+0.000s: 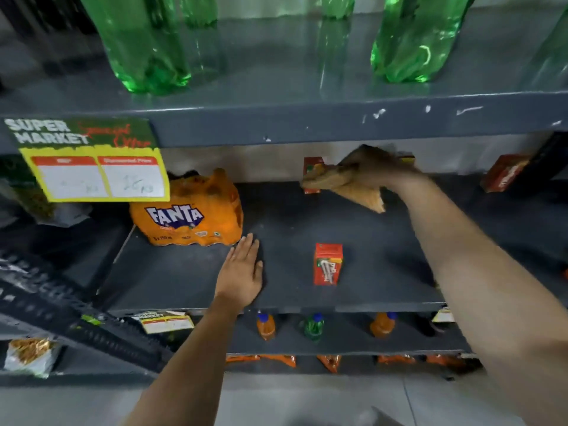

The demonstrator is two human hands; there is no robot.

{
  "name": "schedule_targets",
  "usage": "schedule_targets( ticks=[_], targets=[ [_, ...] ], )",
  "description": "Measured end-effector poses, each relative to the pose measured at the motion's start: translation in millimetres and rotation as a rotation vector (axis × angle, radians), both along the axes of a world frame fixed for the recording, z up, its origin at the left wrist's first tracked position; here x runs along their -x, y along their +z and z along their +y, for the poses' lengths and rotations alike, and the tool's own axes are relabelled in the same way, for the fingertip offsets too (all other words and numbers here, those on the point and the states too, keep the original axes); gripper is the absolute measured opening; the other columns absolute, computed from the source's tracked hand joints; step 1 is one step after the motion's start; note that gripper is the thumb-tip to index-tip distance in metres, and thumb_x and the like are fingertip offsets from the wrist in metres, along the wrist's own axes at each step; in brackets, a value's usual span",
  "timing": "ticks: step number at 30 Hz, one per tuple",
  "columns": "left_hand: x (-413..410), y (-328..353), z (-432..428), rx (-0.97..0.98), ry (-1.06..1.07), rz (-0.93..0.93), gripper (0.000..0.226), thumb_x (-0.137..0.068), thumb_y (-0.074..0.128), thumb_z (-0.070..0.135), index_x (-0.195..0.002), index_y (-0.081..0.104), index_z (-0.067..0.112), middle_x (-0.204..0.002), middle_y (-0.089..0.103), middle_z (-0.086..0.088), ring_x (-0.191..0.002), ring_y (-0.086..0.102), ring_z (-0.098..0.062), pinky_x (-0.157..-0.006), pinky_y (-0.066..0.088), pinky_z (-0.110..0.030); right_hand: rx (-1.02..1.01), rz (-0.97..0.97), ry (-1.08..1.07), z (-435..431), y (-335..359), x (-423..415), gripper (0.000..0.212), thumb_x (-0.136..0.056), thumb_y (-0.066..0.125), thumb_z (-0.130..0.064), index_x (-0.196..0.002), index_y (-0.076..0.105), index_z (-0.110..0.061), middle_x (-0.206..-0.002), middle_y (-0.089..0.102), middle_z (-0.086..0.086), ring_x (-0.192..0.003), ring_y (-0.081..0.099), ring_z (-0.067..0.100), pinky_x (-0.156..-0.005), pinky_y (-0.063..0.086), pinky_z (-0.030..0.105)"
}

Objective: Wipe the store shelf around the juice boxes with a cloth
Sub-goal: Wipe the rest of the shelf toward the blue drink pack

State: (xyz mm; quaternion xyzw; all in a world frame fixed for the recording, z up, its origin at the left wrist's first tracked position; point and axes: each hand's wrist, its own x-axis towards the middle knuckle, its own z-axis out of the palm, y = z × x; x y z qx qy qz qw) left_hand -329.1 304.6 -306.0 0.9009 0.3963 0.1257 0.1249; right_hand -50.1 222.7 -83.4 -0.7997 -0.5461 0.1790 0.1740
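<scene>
Cloth [358,192] gripped in right hand [375,167] at shelf [292,229] back, left hand [242,269] flat, open.

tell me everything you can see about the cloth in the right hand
The cloth is a tan, brownish rag, soft and crumpled, bunched in the right hand at the back of the dark grey shelf. One bundled end sticks out to the left, in front of a red juice box at the back; a loose triangular corner hangs down to the right. Whether it touches the shelf is unclear.
</scene>
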Motion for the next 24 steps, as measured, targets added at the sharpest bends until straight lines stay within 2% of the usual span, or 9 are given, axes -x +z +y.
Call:
schedule_targets(
  ticks=[3,5,7,10,12,16,19,22,24],
  targets=[
    [-0.3,-1.8,-0.4,0.027,0.026,0.045,0.072,-0.091,0.01,0.05,-0.152,0.023,0.014,-0.161,0.015,-0.002,-0.148,0.01,-0.016,-0.121,0.004,-0.032,0.027,0.067,0.089,53.2,-29.2,12.5,0.038,-0.085,0.056,-0.039,-0.097,0.07,-0.005,-0.1,0.071,0.005,-0.091,0.068,0.026,-0.075,0.052,0.034],
    [-0.1,-3.0,0.6,0.029,0.043,0.042,0.077,-0.087,0.004,0.054,-0.152,0.021,0.017,-0.161,0.014,0.001,-0.148,0.008,-0.013,-0.12,0.003,-0.03,0.006,0.157,0.119,79.2,-51.6,27.9,0.048,-0.073,0.067,-0.055,-0.086,0.069,-0.009,-0.087,0.071,0.008,-0.081,0.067,0.02,-0.075,0.055,0.031],
    [-0.2,-3.8,0.6,0.022,0.056,0.029,0.075,-0.088,0.006,0.054,-0.152,0.022,0.018,-0.161,0.015,0.002,-0.148,0.009,-0.013,-0.12,0.003,-0.028,0.08,0.227,0.136,99.6,-74.7,39.1,0.055,-0.064,0.077,-0.058,-0.096,0.071,-0.014,-0.097,0.071,0.002,-0.092,0.065,0.019,-0.085,0.054,0.03],
    [-0.7,-2.6,-1.0,0.017,0.063,0.006,0.071,-0.09,0.012,0.052,-0.151,0.026,0.018,-0.16,0.019,0.001,-0.147,0.013,-0.013,-0.119,0.005,-0.027,0.257,0.073,0.216,114.3,-104.9,44.8,0.044,-0.088,0.062,-0.023,-0.13,0.057,-0.012,-0.131,0.059,0.003,-0.116,0.057,0.024,-0.098,0.047,0.033],
    [-0.9,-1.4,0.9,0.018,0.069,-0.009,0.069,-0.09,0.016,0.051,-0.15,0.029,0.017,-0.159,0.022,0.001,-0.147,0.016,-0.014,-0.119,0.005,-0.027,0.244,-0.039,0.25,107.1,-117.9,50.4,0.045,-0.094,0.047,-0.01,-0.138,0.049,-0.012,-0.142,0.051,0.009,-0.123,0.053,0.028,-0.101,0.045,0.033],
    [-1.2,-2.4,2.5,0.03,0.075,-0.026,0.069,-0.089,0.021,0.05,-0.149,0.031,0.017,-0.158,0.025,0.002,-0.146,0.018,-0.016,-0.118,0.007,-0.026,0.317,0.011,0.512,62.0,-139.2,40.8,0.053,-0.088,0.043,0.005,-0.125,0.064,-0.026,-0.152,0.04,-0.001,-0.138,0.038,0.025,-0.112,0.034,0.034],
    [-0.7,-3.8,3.6,0.038,0.085,-0.017,0.07,-0.089,0.021,0.051,-0.15,0.031,0.017,-0.158,0.024,0.002,-0.146,0.019,-0.016,-0.118,0.007,-0.026,0.34,0.171,0.444,29.3,-145.6,13.6,0.052,-0.085,0.049,0.009,-0.127,0.063,-0.02,-0.156,0.031,-0.003,-0.146,0.023,0.019,-0.119,0.021,0.032],
    [-1.2,-3.1,2.9,0.024,0.078,-0.019,0.069,-0.09,0.022,0.05,-0.149,0.033,0.016,-0.158,0.027,0.0,-0.145,0.021,-0.018,-0.119,0.012,-0.03,0.292,0.142,0.335,1.9,-144.9,-9.1,0.039,-0.093,0.05,-0.004,-0.13,0.058,-0.009,-0.144,0.049,0.012,-0.137,0.04,0.028,-0.113,0.03,0.032],
    [-1.4,-3.2,2.3,0.022,0.081,-0.027,0.069,-0.09,0.023,0.05,-0.148,0.034,0.015,-0.157,0.028,0.0,-0.145,0.023,-0.019,-0.119,0.015,-0.032,0.29,0.086,0.318,-16.9,-148.2,-18.9,0.038,-0.092,0.047,0.001,-0.125,0.063,-0.009,-0.14,0.053,0.011,-0.133,0.044,0.027,-0.109,0.032,0.027]
  ],
)
